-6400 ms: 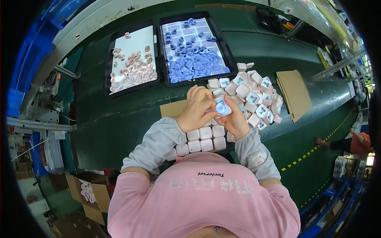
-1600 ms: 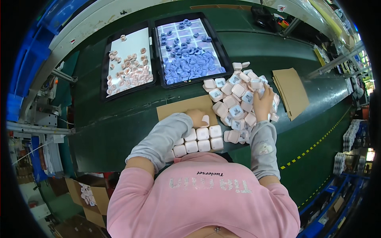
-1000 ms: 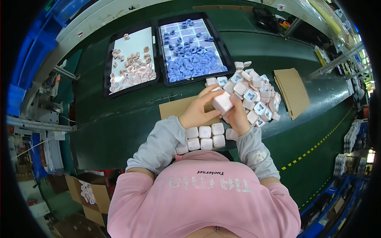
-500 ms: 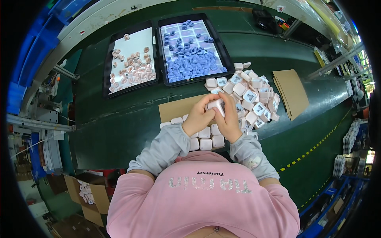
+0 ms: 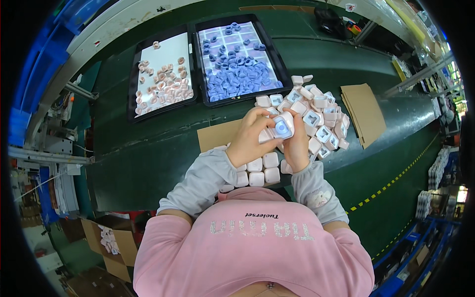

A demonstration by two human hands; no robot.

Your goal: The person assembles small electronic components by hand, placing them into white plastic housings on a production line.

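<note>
Both hands hold a small pale pink case (image 5: 291, 121) just in front of the loose pile. Its lid is raised and a light blue insert with a round middle faces up. My left hand (image 5: 247, 140) is closed on the case's left part, partly covering it. From the other side, the thumb and fingers of my right hand (image 5: 297, 148) grip it. Right behind them lies a heap of similar cases (image 5: 311, 119), many open with blue insides. Below my hands, closed cases (image 5: 256, 178) sit in rows on a cardboard sheet (image 5: 216, 135).
Farther back are two black trays: the left tray (image 5: 132, 89) bears beige-pink ring-like pieces (image 5: 166, 81), the right tray (image 5: 275, 54) blue ones (image 5: 237, 81). Folded cardboard (image 5: 363, 114) lies right of the heap. An open carton (image 5: 126, 245) stands at lower left.
The case was closed between my hands; now it is open, showing its blue inside. My hands have turned it and shifted slightly to the right.
</note>
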